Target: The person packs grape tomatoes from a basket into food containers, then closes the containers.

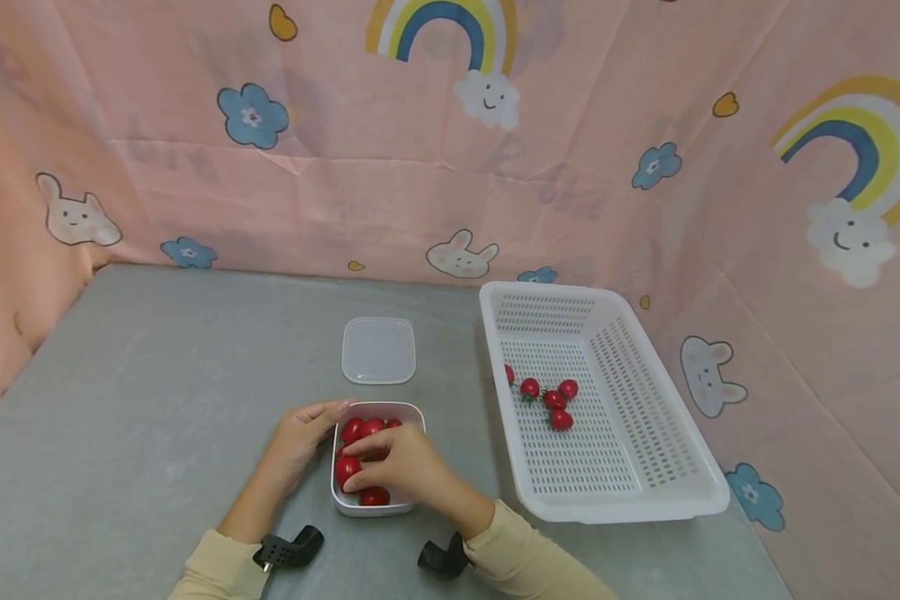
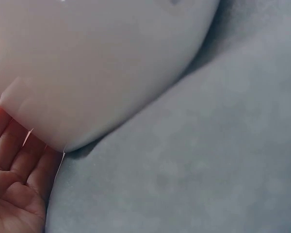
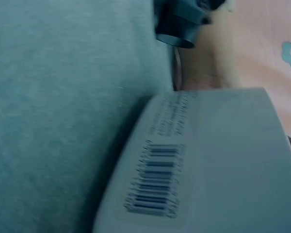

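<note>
A small white square box (image 1: 378,510) holds several red cherry tomatoes (image 1: 352,430). My left hand (image 1: 297,443) rests against the box's left side, its fingertips at the far left corner of the rim. In the left wrist view, fairly straight fingers (image 2: 20,150) touch the white outer wall. Inside the box, the thumb and fingers of my right hand (image 1: 405,467) lie on either side of a cherry tomato (image 1: 347,468) and pinch it near the left wall. The right wrist view shows the box's outside with a barcode label (image 3: 155,179); the right fingers are hidden there.
Behind the box a translucent square lid (image 1: 378,351) lies flat on the grey table (image 1: 195,375). To the right stands a large white perforated basket (image 1: 622,508) with several cherry tomatoes (image 1: 561,419) toward its left side. A pink patterned curtain (image 1: 330,200) borders the table's back and sides.
</note>
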Motion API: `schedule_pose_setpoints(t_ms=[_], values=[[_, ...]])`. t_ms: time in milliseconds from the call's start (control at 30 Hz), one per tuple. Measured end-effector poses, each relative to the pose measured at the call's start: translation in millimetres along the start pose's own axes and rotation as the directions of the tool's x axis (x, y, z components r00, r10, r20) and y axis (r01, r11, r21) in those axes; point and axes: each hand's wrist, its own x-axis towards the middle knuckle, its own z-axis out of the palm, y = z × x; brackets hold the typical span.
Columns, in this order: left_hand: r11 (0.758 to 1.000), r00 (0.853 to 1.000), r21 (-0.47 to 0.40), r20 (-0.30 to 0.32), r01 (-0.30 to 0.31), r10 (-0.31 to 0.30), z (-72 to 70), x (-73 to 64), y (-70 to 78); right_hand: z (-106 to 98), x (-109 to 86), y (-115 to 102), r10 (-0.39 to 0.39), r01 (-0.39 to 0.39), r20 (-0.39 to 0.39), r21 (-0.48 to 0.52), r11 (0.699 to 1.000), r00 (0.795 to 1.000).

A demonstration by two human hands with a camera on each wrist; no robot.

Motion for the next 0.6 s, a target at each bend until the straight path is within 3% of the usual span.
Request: schedule_pose_setpoints(t_ms=[167,367,600], values=[[1.000,1.000,-0.023,0.006,-0.002,0.002,0.1,0.4,-0.5,2.9,-0.5,0.2,-0.014,0.014,0.008,-0.054,0.998,1.000],[1.000,1.000,-0.019,0.005,-0.002,0.002,-0.3,1.3,-1.9,2.4,-1.9,1.2,-0.041,0.041,0.001,-0.036,0.998,0.999],[1.000,1.000,-0.019,0.003,0.000,0.000,-0.2,1.2,-1.7,-0.9,-2.7,2.0,0.005,-0.006,0.010,0.096,0.995,1.000]])
